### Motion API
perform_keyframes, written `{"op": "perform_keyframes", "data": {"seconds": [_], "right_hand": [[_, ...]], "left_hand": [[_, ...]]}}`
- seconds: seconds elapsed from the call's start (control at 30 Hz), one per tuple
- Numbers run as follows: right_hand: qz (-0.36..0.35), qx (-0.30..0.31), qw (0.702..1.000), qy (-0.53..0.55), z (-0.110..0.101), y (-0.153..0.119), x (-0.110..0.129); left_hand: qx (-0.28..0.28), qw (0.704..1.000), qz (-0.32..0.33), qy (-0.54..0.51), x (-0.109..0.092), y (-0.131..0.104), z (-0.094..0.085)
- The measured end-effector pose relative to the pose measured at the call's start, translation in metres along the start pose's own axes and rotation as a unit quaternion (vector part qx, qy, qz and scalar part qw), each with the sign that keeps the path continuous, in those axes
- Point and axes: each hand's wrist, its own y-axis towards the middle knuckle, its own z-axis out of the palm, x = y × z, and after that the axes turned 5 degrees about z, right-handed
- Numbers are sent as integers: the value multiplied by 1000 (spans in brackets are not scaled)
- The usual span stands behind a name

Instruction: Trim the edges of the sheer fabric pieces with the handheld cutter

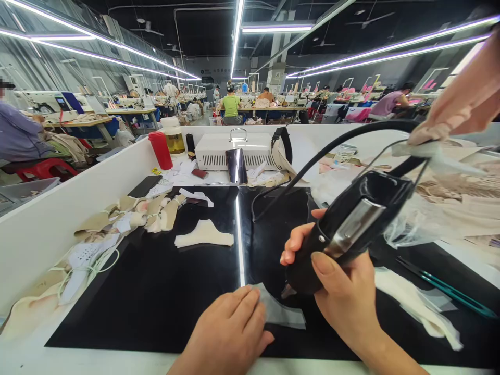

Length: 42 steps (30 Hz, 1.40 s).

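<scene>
My left hand (226,333) lies flat, fingers together, pressing on a thin translucent grey piece (283,314) on the glossy black mat (164,291). My right hand (344,291) grips a black handheld tool (351,226) with a metal plate on its side and a black cord (332,148) running up and back. The tool's small tip (288,290) points down at the grey piece's right edge, close to my left fingertips.
A cream cut piece (203,237) lies mid-mat, beige pieces (152,211) pile at the left. A white box (230,151), red bottle (161,150), jar (174,136) stand at the back. Green-handled tweezers (449,291) and white fabric (417,307) lie right. Workers sit beyond.
</scene>
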Motion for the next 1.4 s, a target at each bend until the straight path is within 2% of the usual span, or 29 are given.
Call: {"op": "perform_keyframes", "data": {"seconds": [0.17,0.37,0.57,0.67,0.8,1.13,1.4], "right_hand": [[-14,27,1000,3,-16,-15,12],[-25,18,1000,4,-24,-27,20],[-11,12,1000,12,-26,-30,11],[-10,11,1000,16,-22,-30,11],[-16,-12,1000,14,-17,-29,15],[-15,-12,1000,13,-15,-30,16],[-15,2,1000,-1,-21,-31,14]], "left_hand": [[33,999,13,-10,3,4,-11],[13,999,20,-34,2,17,-17],[89,991,29,-91,-6,38,-13],[101,989,23,-106,-11,48,-8],[100,988,4,-114,-15,55,0],[100,989,6,-104,-13,53,8],[28,994,30,-98,-14,52,5]]}}
